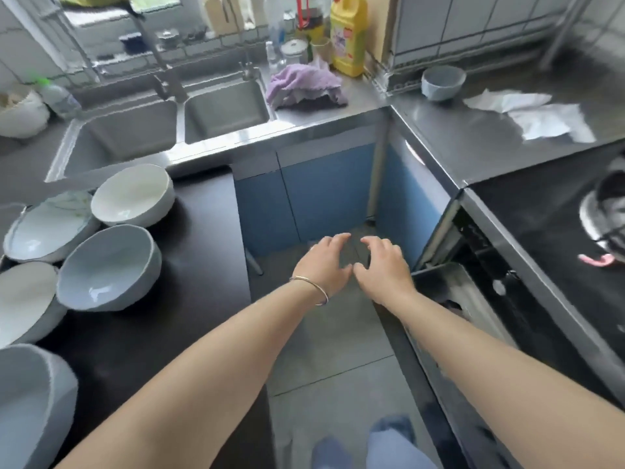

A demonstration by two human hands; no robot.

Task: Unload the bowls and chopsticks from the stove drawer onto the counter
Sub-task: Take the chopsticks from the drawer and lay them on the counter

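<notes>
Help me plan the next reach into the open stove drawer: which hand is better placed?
Right, probably. The right hand is empty and hangs beside the stove drawer; the left hand, also empty, is farther away, on the side of the bowls' counter.

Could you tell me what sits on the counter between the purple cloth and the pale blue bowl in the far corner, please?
In the head view, a yellow detergent bottle stands between the purple cloth and the pale blue bowl, set slightly behind them on the steel counter.

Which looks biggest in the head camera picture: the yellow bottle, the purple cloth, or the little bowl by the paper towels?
Largest to smallest, as they look:
1. purple cloth
2. yellow bottle
3. little bowl
Cloth and bottle look close; the bottle's top is cut off.
</notes>
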